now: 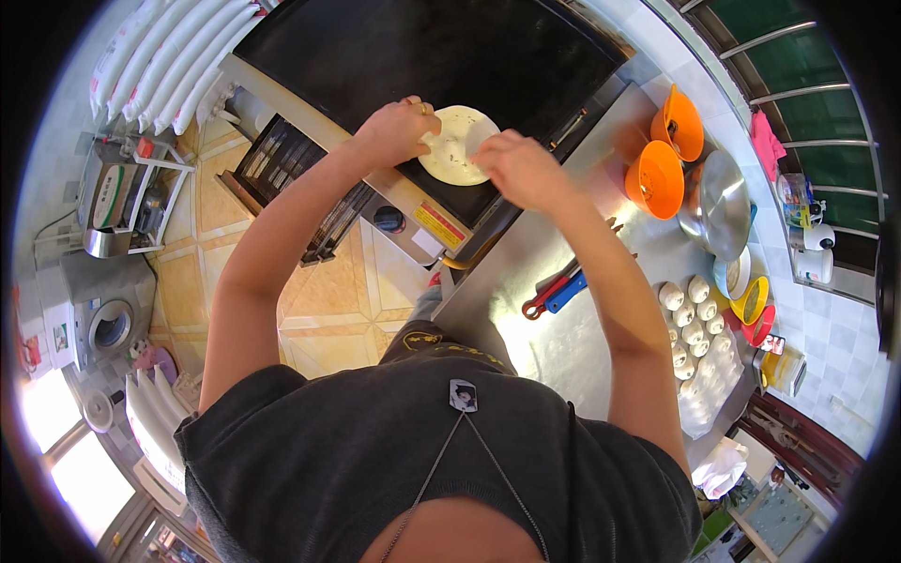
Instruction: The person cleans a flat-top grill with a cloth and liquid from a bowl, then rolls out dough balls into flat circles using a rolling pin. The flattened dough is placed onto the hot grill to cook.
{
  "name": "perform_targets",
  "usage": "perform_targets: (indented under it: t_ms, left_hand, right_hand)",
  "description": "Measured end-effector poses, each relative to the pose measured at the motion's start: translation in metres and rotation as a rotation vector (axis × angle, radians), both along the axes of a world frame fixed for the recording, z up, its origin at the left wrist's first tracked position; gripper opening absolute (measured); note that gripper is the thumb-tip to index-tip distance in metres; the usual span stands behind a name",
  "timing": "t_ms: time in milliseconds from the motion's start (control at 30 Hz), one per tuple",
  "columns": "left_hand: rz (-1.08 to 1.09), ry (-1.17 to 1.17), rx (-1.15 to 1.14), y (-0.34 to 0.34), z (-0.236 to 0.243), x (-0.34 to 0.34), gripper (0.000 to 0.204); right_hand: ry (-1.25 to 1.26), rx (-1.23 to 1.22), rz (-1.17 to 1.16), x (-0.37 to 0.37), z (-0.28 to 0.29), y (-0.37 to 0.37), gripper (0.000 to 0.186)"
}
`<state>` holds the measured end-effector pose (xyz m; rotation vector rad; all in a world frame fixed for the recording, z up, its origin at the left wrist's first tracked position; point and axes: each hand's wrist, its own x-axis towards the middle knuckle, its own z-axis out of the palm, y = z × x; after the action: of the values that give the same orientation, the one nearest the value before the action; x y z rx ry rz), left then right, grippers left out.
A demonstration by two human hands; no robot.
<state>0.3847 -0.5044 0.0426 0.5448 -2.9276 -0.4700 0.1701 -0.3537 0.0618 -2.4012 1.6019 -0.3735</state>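
A flat, round, pale dough disc (453,161) is located at the near corner of a black griddle (422,56), between the two hands. A few dark flecks are seen on its upper face. Whether the disc is fully seated on the plate or partly raised cannot be determined.

The left hand (399,129) is positioned at the left edge of the disc. Its fingers are curled and partly closed, with the tips set at the rim; whether the edge is pinched cannot be told. The right hand (524,171) is positioned at the right edge, with its fingers bent and drawn together at the rim; a firm grip cannot be confirmed.

A dark control knob (389,220) and a yellow label (441,225) are fitted on the front of the griddle. To the right, a steel counter (526,253) is placed alongside. On it are found tools with red and blue handles (563,293), two orange bowls (654,183), a shiny metal bowl-shaped item (718,206) and grouped white dough balls (690,324).
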Motion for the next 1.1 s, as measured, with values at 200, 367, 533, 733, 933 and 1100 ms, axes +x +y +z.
perform_targets:
  t_ms: [200,367,533,733,933,1100]
  left_hand:
    - [0.023,0.036,-0.072,-0.01,0.017,0.008,0.023]
    - [0.05,0.08,-0.022,-0.023,0.019,-0.007,0.02]
    - [-0.091,-0.041,0.018,-0.028,-0.007,-0.029,0.022]
    - [0.039,-0.005,0.021,-0.03,0.013,-0.01,0.017]
    - [0.028,-0.151,0.068,-0.02,0.001,-0.01,0.013]
    - [0.051,-0.036,0.128,-0.028,0.006,-0.002,0.009]
  right_hand:
    - [-0.057,-0.001,-0.227,-0.014,0.009,-0.005,0.016]
    - [-0.167,0.08,-0.456,-0.037,0.005,-0.043,0.017]
    - [0.04,0.286,-0.447,-0.015,-0.03,-0.079,0.023]
    - [-0.087,0.418,-0.472,-0.024,-0.003,-0.067,0.024]
    - [0.104,0.524,-0.341,0.012,-0.01,-0.049,0.029]
    - [-0.107,0.554,-0.319,-0.011,0.014,-0.048,0.022]
